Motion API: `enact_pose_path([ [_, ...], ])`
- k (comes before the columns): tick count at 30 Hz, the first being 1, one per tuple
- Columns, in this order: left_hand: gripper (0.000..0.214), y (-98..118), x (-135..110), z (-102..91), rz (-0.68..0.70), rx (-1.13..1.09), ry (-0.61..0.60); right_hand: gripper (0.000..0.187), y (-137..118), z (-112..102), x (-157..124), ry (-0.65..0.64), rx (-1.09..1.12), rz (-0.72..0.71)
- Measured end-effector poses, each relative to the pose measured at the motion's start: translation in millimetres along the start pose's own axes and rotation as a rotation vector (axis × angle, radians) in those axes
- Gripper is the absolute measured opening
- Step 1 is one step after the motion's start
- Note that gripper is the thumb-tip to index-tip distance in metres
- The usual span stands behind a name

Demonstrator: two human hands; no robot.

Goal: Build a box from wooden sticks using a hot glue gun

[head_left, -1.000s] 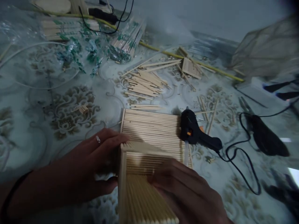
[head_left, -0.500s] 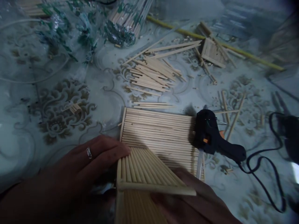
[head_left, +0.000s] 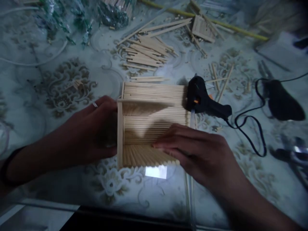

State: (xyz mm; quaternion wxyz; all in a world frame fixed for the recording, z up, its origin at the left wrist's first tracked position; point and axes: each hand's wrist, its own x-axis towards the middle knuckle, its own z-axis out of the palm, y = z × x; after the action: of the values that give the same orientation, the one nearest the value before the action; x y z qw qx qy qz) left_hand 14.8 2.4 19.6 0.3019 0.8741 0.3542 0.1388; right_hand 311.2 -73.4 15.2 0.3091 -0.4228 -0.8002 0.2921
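A small open structure of glued wooden sticks (head_left: pixel 120 136) stands in the middle, with an upright left wall and two slanting sides. It sits on or against a flat stick panel (head_left: pixel 154 91); whether they are joined I cannot tell. My left hand (head_left: pixel 96 128), wearing a ring, grips the left wall from outside, its fingertips partly hidden behind it. With fingers and thumb, my right hand (head_left: pixel 199 147) pinches the near slanting side. A black glue gun (head_left: pixel 199 96) lies over the panel's right edge, a clear glue stick (head_left: pixel 192 118) poking out of it.
Beyond the panel lies a pile of loose sticks (head_left: pixel 146 53). A small stick piece (head_left: pixel 203 29) rests at the back, near a yellow rod (head_left: pixel 238 29). Plastic packaging (head_left: pixel 113 16) is at the back left. The black cord (head_left: pixel 262 134) loops at right, near a dark tool (head_left: pixel 284 99).
The view has shifted, showing the table's near edge. The stick structure now appears turned, its interior facing me. My left hand has moved to the outside of its left wall, my right to its near side.
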Motion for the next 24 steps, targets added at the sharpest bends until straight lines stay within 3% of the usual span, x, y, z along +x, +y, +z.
enact_pose_path([
  [4,0.087,6.0,-3.2,-5.9,0.162,0.018,0.083,0.019,-0.9,-4.7,-0.3,0.024,-0.031,-0.011],
  [11,0.113,3.6,-9.4,-3.7,0.192,-0.195,0.19,0.013,0.1,-5.7,3.8,-0.022,-0.053,-0.036],
  [16,0.099,9.1,-9.2,-7.0,0.132,-0.086,0.182,0.007,-3.4,-2.3,1.2,0.029,-0.069,-0.039],
  [20,0.083,13.7,-7.5,-11.7,0.149,0.103,0.183,0.006,-7.4,1.8,0.9,0.068,-0.066,-0.078],
  [24,0.079,13.0,-8.0,-15.6,0.153,0.153,0.186,0.009,-8.7,3.8,1.4,0.064,-0.096,-0.106],
])
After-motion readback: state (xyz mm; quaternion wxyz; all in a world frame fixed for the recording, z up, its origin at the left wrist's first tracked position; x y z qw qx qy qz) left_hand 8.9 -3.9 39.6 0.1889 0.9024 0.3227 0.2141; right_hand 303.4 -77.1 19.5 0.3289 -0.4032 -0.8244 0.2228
